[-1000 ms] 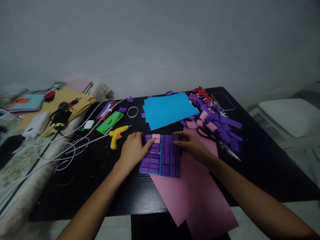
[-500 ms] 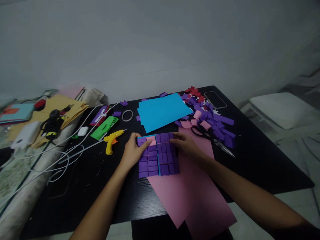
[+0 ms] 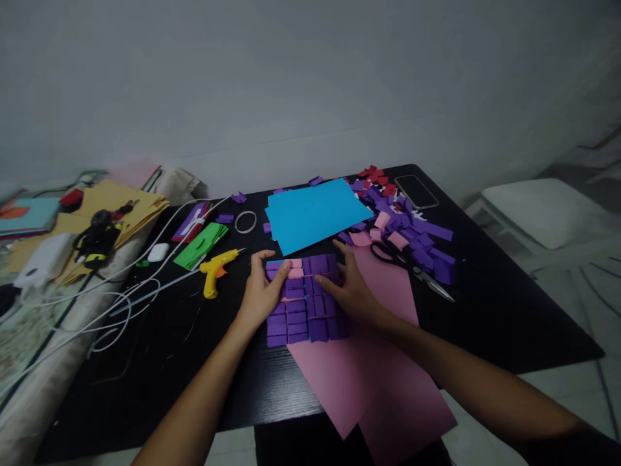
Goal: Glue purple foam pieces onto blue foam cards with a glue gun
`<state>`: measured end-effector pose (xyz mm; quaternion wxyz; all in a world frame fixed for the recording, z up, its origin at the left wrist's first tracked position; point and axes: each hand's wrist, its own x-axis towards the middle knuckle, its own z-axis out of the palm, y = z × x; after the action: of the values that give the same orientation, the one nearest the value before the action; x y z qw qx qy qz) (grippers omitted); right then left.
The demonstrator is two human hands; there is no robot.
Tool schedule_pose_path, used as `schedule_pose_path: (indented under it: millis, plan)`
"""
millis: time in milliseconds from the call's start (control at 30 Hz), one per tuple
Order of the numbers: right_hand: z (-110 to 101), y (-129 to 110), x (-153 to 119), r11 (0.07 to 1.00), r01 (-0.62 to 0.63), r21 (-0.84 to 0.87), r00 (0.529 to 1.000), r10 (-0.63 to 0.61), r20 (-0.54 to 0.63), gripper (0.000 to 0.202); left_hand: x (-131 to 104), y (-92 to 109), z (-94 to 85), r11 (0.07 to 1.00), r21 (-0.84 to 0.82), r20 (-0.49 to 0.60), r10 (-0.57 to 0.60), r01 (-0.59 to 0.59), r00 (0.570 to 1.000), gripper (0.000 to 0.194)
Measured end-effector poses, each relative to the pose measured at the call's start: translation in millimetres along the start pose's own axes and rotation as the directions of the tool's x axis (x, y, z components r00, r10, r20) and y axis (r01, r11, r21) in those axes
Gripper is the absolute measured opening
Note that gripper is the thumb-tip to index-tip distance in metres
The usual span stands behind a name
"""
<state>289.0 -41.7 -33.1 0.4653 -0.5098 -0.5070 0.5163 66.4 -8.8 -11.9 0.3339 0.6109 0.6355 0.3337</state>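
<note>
Partly over pink paper (image 3: 402, 404), the purple card (image 3: 295, 317) sits between left hand (image 3: 259, 296) and right hand (image 3: 358, 294), thumbs on top, fingers spread; whether they pinch beneath, I cannot tell. Light, even thumb pressure should keep it flat. Black bench (image 3: 490, 336) around; pale stool (image 3: 543, 210) right; grey wall (image 3: 310, 84) behind.

An apparent home craft space: a glue gun (image 3: 213, 269) is lying at 9 o'clock on the table (image 3: 490, 317), scissors (image 3: 419, 273) are resting at 3, paper scraps (image 3: 422, 241) are spreading at 2 and a stool (image 3: 538, 210) is standing beyond.
</note>
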Motion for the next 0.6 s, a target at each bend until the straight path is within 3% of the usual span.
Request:
schedule_pose_path:
  millis: [67,133,233,300,400,600]
  plan:
    - [-0.4,0.6,-0.1,0.992,0.092,-0.085,0.994,-0.096,-0.042,0.065,-2.2,0.7,0.0,0.998,-0.035,0.069,0.047,-0.044,0.997,0.052]
    - [-2.2,0.5,0.6,0.972,0.141,-0.187,0.985,-0.156,-0.070,0.040,-4.0,0.4,0.5,0.993,-0.063,0.121,0.107,-0.100,0.987,0.053]
    - [-4.2,-0.9,1.6,0.953,0.154,-0.261,0.980,-0.180,-0.079,0.018,-6.1,0.8,1.8,0.985,-0.025,0.118,0.171,-0.170,0.978,0.040]
    - [-4.1,-2.2,1.5,0.944,0.167,-0.284,0.978,-0.195,-0.071,0.017,-7.1,3.1,2.6,0.970,-0.013,0.107,0.244,-0.244,0.964,0.023]
    - [-2.5,-3.8,-0.5,0.920,0.208,-0.333,0.971,-0.236,-0.044,0.019,-8.6,7.8,2.8,0.941,-0.022,0.099,0.339,-0.339,0.936,0.017]
    - [0.6,-5.1,-5.8,0.867,0.268,-0.420,0.962,-0.266,0.066,0.047,-12.1,13.0,2.2,0.939,0.084,0.086,0.325,-0.332,0.942,0.020]
